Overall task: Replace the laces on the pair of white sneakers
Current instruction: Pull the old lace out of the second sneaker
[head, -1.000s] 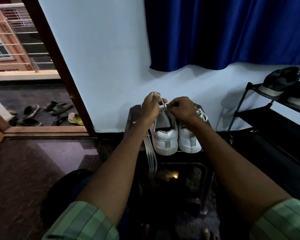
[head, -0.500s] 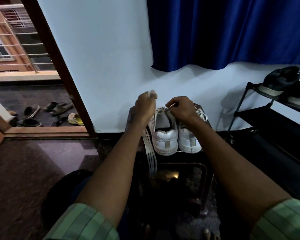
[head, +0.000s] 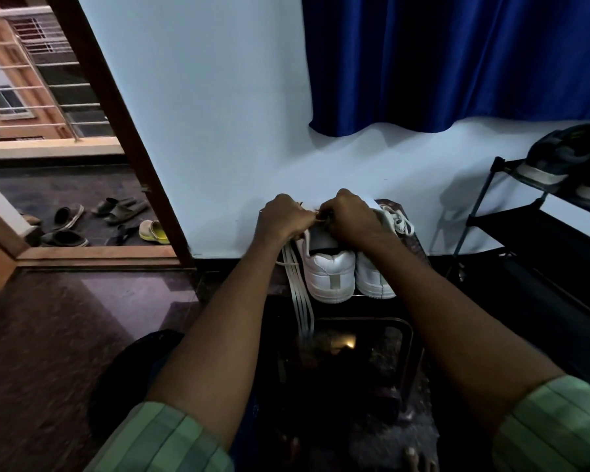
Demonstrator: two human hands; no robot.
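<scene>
both hands, left hand [head: 284,218] and right hand [head: 349,214], pinch lace at left sneaker [head: 327,267]'s 12 o'clock; a tug could tip it off the worktop [head: 414,248].

Two white sneakers stood side by side, touching, heels toward the camera. The left sneaker [head: 328,275] bore a grey heel tab. The right sneaker [head: 375,279] had white laces [head: 401,219] still threaded. Loose flat white laces [head: 298,294] hung beside the left sneaker.
</scene>
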